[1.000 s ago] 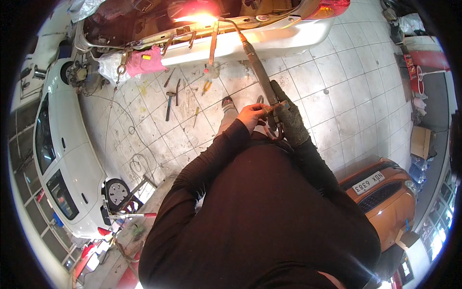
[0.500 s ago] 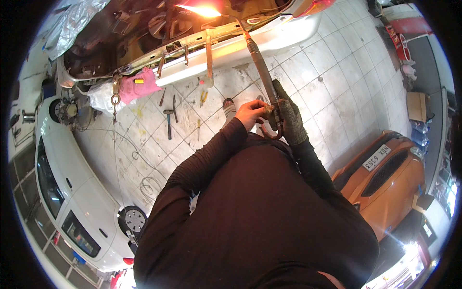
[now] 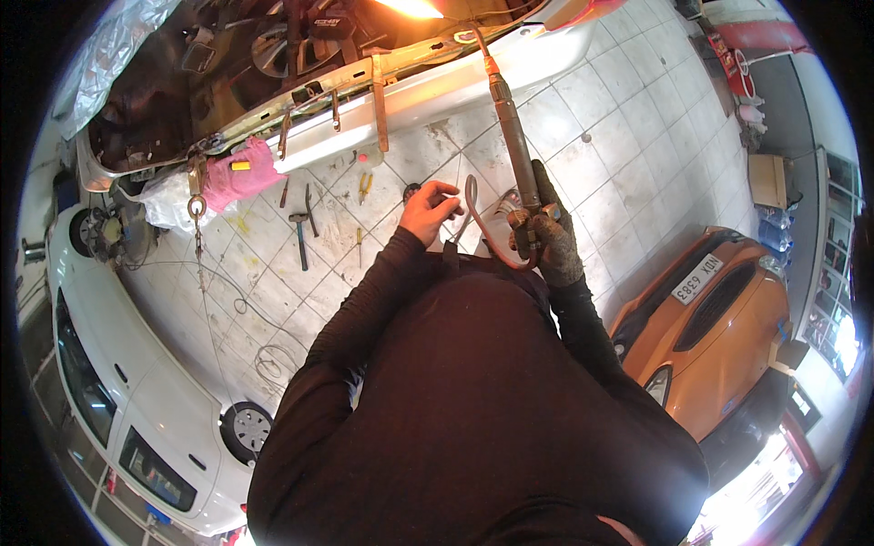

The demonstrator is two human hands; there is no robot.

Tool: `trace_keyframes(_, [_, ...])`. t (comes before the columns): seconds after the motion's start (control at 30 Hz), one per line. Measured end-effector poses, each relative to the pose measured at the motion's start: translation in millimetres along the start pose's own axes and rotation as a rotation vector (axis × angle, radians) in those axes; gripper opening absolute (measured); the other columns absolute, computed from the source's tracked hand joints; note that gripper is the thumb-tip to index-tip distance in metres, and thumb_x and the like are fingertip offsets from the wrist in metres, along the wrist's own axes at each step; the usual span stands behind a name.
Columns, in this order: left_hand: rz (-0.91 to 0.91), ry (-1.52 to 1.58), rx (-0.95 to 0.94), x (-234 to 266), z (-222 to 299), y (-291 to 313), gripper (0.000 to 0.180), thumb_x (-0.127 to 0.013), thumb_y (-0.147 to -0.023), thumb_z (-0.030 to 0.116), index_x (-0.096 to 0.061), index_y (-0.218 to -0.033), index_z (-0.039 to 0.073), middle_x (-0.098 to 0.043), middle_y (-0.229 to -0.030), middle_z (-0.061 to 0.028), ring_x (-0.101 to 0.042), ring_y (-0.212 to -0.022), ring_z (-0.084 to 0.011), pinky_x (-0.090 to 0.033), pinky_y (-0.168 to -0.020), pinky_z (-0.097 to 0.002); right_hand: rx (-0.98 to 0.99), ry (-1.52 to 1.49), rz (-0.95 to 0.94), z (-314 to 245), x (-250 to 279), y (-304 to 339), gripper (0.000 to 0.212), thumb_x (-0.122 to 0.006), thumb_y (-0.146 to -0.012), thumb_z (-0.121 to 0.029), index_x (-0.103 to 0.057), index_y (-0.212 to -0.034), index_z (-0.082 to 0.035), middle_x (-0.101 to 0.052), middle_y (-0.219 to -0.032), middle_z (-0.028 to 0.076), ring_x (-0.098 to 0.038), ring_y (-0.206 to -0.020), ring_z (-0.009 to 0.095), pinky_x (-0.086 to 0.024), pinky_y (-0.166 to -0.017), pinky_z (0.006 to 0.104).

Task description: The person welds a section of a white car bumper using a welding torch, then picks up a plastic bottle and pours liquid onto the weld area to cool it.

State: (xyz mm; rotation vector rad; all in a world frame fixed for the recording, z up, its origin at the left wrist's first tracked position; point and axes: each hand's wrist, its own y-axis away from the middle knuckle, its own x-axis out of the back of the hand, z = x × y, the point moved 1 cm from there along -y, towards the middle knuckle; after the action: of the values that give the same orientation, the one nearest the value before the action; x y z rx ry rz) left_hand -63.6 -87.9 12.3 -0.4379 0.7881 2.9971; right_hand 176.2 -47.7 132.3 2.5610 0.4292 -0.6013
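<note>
My right hand [image 3: 557, 238], in a dark, worn glove, is closed around the lower handle of a gas torch [image 3: 515, 141]. The torch points up and away, its thin bent neck over the edge of the opened car body [image 3: 428, 65]. An orange flame [image 3: 410, 8] burns beyond the tip, over the car's interior. Brass-coloured valve fittings show beside the gloved fingers, and a hose [image 3: 484, 238] loops down from them. My bare left hand [image 3: 428, 213] hovers to the left of the torch, apart from it, fingers loosely bent and holding nothing.
A hammer [image 3: 300, 241], yellow-handled pliers [image 3: 365, 186] and a screwdriver [image 3: 359, 247] lie on the tiled floor. A chain with a hook [image 3: 197, 207] hangs at the car's left corner beside a pink cloth [image 3: 241, 177]. A white car [image 3: 137, 373] stands left, an orange car [image 3: 719, 318] right.
My left hand has let go of the torch's valve area and moved left. The torch has shifted slightly right, still in my right hand, with the flame still burning.
</note>
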Motion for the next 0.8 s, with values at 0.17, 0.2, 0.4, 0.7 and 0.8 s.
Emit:
trace_keyframes(0.17, [0.131, -0.212, 0.057, -5, -21, 17, 0.022, -0.062, -0.102, 0.010, -0.058, -0.122, 0.001, -0.072, -0.097, -0.0103, -0.068, -0.088, -0.0146, -0.053, -0.079, -0.0291, -0.097, 0.177, 0.024, -32, 28, -6, 0.086, -0.070, -0.092, -0.011, -0.026, -0.166, -0.009, -0.070, -0.095, 0.009, -0.064, -0.063, 0.014, -0.056, -0.059, 0.0298])
trace_keyframes(0.2, [0.165, -0.237, 0.066, -10, -26, 19, 0.022, -0.062, -0.102, 0.010, -0.058, -0.121, 0.001, -0.072, -0.097, -0.0102, -0.068, -0.088, -0.0144, -0.053, -0.079, -0.0292, -0.091, 0.176, 0.002, -40, 36, -7, 0.085, -0.067, -0.092, -0.005, -0.027, -0.166, -0.010, -0.069, -0.094, 0.009, -0.064, -0.063, 0.014, -0.056, -0.059, 0.0295])
trace_keyframes(0.4, [0.423, -0.031, -0.136, -59, -48, 18, 0.014, -0.053, -0.105, 0.007, -0.060, -0.116, 0.003, -0.070, -0.097, -0.0084, -0.066, -0.089, -0.0137, -0.055, -0.082, -0.0304, -0.143, 0.439, -0.143, -92, 92, -25, 0.087, -0.070, -0.090, -0.007, -0.029, -0.167, -0.011, -0.067, -0.100, 0.006, -0.065, -0.081, 0.012, -0.059, -0.073, 0.0286])
trace_keyframes(0.7, [0.303, -0.242, -0.180, -93, -52, -50, 0.022, -0.044, -0.104, 0.005, -0.064, -0.112, 0.001, -0.070, -0.101, -0.0078, -0.066, -0.097, -0.0165, -0.053, -0.092, -0.0323, -0.135, 0.258, -0.158, -89, 120, -38, 0.078, -0.069, -0.102, -0.036, -0.032, -0.165, -0.008, -0.063, -0.084, 0.000, -0.056, -0.064, 0.006, -0.049, -0.054, 0.0246])
trace_keyframes(0.8, [0.372, -0.229, -0.358, -84, -41, -87, 0.027, -0.044, -0.099, -0.001, -0.069, -0.110, 0.002, -0.071, -0.103, -0.0085, -0.066, -0.099, -0.0180, -0.050, -0.094, -0.0309, -0.105, 0.298, -0.125, -62, 125, -41, 0.081, -0.067, -0.102, -0.044, -0.033, -0.165, -0.006, -0.064, -0.086, -0.001, -0.056, -0.065, 0.006, -0.046, -0.055, 0.0236])
